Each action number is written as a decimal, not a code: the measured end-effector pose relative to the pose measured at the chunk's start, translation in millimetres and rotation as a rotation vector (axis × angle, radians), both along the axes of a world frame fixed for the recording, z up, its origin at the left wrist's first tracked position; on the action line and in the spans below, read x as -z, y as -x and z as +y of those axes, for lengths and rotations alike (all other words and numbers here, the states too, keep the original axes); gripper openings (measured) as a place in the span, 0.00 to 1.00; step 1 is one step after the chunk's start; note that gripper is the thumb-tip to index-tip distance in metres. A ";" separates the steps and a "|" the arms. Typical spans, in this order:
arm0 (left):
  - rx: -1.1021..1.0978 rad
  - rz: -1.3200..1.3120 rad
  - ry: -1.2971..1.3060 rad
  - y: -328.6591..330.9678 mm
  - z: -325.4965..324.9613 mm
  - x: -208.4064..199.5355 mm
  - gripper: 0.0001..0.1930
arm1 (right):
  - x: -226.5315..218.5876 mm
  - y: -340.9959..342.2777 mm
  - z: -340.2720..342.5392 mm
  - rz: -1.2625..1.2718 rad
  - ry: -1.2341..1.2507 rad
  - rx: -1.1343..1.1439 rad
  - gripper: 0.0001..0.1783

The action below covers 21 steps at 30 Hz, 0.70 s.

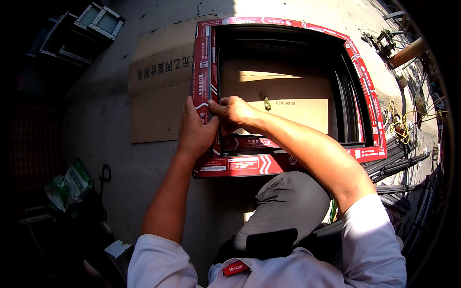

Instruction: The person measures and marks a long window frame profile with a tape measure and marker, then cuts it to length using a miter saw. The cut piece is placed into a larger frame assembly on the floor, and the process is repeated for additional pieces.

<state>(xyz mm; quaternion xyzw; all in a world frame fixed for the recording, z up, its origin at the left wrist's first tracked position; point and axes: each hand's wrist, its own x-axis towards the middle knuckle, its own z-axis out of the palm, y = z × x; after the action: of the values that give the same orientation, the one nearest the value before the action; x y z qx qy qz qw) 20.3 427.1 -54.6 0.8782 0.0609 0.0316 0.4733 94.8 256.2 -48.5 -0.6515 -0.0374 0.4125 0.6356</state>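
Note:
A rectangular window frame [242, 166], its faces covered in red printed film, lies before me with more dark frames beneath it. My left hand [196, 133] is closed over its left side, with the fingers toward the outer edge and the thumb on the red face. Just right of it, my right hand [238, 114] is closed at the inner edge of the same side, thumb near my left hand. Whatever lies between its fingertips is hidden. Inside the opening, a small crumpled greenish piece [267, 102] lies on cardboard.
Flattened cardboard [156, 108] lies under and left of the frames. Dark strips [401, 161] and a tangle of yellow cord [398, 122] lie at the right. Small framed panels [101, 23] stand at the far left. A green and white bag [72, 185] sits at the left.

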 end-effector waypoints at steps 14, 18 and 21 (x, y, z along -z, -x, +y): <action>-0.076 0.028 -0.140 2.6 -7.2 -11.2 0.46 | -36.1 50.7 -119.5 -0.683 0.547 -0.050 0.21; -0.051 0.057 -0.170 -2.8 -6.5 -10.8 0.52 | -41.8 97.6 -190.4 -0.852 0.786 0.010 0.21; -0.048 0.098 -0.424 -0.9 -19.3 -26.3 0.57 | -47.6 130.8 -237.5 -1.056 0.847 0.118 0.23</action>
<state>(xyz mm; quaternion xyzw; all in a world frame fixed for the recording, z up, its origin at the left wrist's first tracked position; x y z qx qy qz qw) 21.2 407.8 -28.3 0.9569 0.0968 0.0124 0.2734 -36.0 18.7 -1.0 -0.9593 -0.1424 -0.0174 0.2434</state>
